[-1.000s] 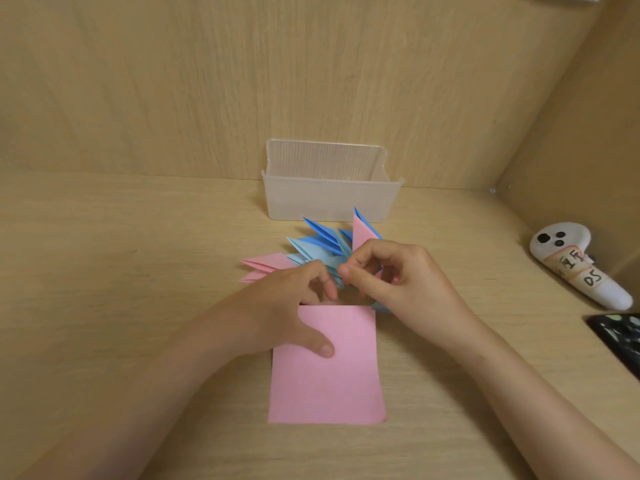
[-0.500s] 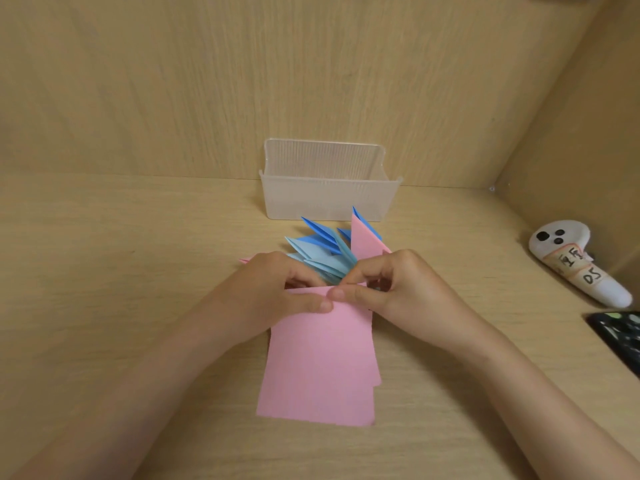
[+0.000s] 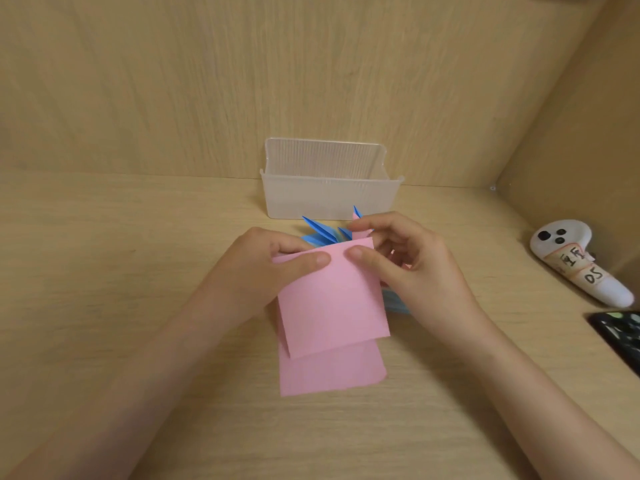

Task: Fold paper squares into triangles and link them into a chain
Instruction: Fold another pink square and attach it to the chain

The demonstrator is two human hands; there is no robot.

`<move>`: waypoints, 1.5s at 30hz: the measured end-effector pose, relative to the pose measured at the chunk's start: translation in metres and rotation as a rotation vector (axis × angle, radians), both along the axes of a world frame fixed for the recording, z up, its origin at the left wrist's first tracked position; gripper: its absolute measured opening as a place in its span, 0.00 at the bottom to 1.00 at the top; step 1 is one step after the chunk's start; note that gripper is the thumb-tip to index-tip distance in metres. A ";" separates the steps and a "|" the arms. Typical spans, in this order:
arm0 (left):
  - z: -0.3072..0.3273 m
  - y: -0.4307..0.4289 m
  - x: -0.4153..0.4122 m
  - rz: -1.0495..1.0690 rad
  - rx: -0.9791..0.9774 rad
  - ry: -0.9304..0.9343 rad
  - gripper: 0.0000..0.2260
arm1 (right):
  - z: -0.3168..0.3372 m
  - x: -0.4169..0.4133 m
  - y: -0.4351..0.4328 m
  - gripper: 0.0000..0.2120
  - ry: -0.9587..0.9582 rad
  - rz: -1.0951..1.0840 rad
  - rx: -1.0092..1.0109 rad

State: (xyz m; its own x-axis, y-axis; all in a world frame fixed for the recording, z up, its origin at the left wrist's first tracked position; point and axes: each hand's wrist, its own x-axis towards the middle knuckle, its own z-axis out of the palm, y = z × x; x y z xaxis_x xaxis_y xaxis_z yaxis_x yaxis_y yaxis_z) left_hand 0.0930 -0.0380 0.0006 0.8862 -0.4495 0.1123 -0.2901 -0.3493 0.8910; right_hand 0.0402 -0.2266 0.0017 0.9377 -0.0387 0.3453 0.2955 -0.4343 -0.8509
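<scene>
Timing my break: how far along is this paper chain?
Done: folded blue and pink triangles sit bunched, seemingly linked, behind the hands. In hand: the left hand and right hand pinch one unfolded pink sheet by its far edge, above the pink stack. Left: folding it, linking it, then the remaining sheets.

White controller [image 3: 573,237] on the right has a taped paper label [image 3: 578,268] with black handwriting. The lower line reads "DS", though the second character could be a 5. The upper line is two hand-drawn characters, too blurred to read. The dark phone [image 3: 620,332] just below it shows greenish marks on its screen, not legible.
</scene>
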 end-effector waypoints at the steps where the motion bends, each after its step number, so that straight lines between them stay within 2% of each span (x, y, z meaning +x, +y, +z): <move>1: 0.001 0.001 0.000 0.012 -0.011 0.002 0.08 | 0.000 0.000 0.000 0.10 -0.002 0.004 0.030; 4: 0.003 0.001 -0.001 0.020 -0.030 0.005 0.05 | 0.000 0.000 0.000 0.10 0.002 0.001 0.089; 8: 0.005 -0.001 -0.004 0.070 -0.064 0.032 0.07 | 0.001 -0.001 0.001 0.06 -0.035 -0.047 0.076; 10: 0.007 -0.002 -0.005 0.114 -0.144 0.067 0.07 | 0.003 -0.002 0.000 0.08 -0.088 -0.058 0.015; 13: 0.009 -0.001 -0.004 0.183 -0.230 0.099 0.07 | 0.005 -0.005 -0.001 0.13 -0.158 0.053 -0.063; 15: 0.011 -0.001 -0.005 0.226 -0.295 0.145 0.07 | 0.007 -0.007 -0.001 0.19 -0.157 0.146 -0.157; 18: 0.015 -0.001 -0.008 0.241 -0.397 0.213 0.08 | 0.003 -0.005 -0.001 0.32 -0.196 0.219 -0.453; 20: 0.016 -0.002 -0.008 0.244 -0.423 0.233 0.08 | -0.001 -0.001 0.000 0.29 -0.227 0.194 -0.549; 24: 0.016 -0.003 -0.010 0.185 -0.406 0.263 0.08 | -0.003 -0.001 0.002 0.11 -0.269 0.075 -0.350; 27: 0.017 -0.006 -0.013 0.098 -0.426 0.325 0.08 | 0.000 -0.001 0.000 0.02 -0.241 0.003 -0.193; 33: 0.018 -0.008 -0.014 0.053 -0.453 0.345 0.08 | 0.005 0.000 -0.003 0.04 -0.118 -0.045 -0.016; 38: 0.019 -0.007 -0.014 0.056 -0.472 0.356 0.08 | 0.009 -0.003 -0.004 0.13 -0.005 0.016 0.223; 41: 0.020 -0.007 -0.016 0.028 -0.456 0.372 0.08 | 0.011 -0.004 -0.004 0.09 0.054 -0.009 0.340; 45: 0.019 -0.010 -0.019 -0.001 -0.411 0.391 0.08 | 0.013 -0.004 -0.002 0.06 0.079 -0.045 0.395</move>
State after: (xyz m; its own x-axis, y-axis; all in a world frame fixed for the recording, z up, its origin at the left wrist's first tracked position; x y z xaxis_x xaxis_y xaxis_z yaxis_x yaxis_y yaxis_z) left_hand 0.0742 -0.0480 0.0200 0.8967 -0.4388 -0.0580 0.0886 0.0496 0.9948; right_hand 0.0362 -0.2284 0.0147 0.9552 -0.1954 0.2223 0.2102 -0.0807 -0.9743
